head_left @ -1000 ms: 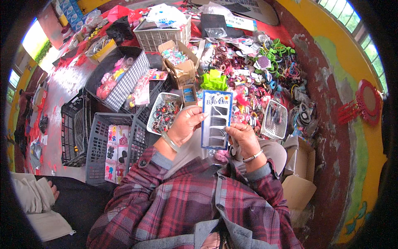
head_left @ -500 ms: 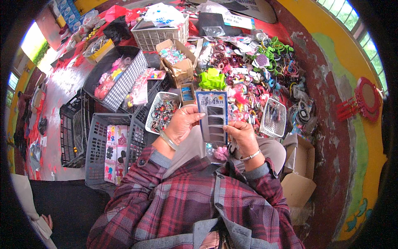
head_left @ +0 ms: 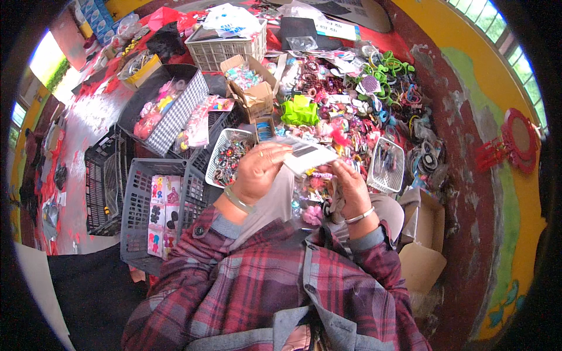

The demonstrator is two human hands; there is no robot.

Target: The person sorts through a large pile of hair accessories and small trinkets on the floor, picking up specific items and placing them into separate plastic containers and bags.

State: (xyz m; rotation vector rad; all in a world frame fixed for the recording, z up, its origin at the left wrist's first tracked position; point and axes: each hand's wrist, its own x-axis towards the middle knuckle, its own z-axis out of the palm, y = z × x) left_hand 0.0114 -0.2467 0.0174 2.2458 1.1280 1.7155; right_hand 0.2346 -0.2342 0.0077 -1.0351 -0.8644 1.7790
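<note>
- Between the knees lies a pink fluffy piece [head_left: 312, 215], near of both hands; a shifting knee could squash it
- The right hand [head_left: 351, 184] seems nearly closed, thumb and fingers pinching the right end of the flat pack [head_left: 310, 158]; so slight a hold could slip if the pack twists
- The left hand [head_left: 257, 172] has its fingers bent closed on the pack's left end; squeezing too hard might crease it
- The pack itself is in the air between the hands, tilted; I cannot tell how firmly its contents sit, and loose ones could slide
- Just beyond the left hand, the left white basket [head_left: 209, 179] could spill small pieces if the wrist catches its rim
- A wide swing of the right hand might knock the right white basket [head_left: 384, 188]
- Farther off, the crowded heap of hair accessories [head_left: 345, 111] could swallow a dropped pack
</note>
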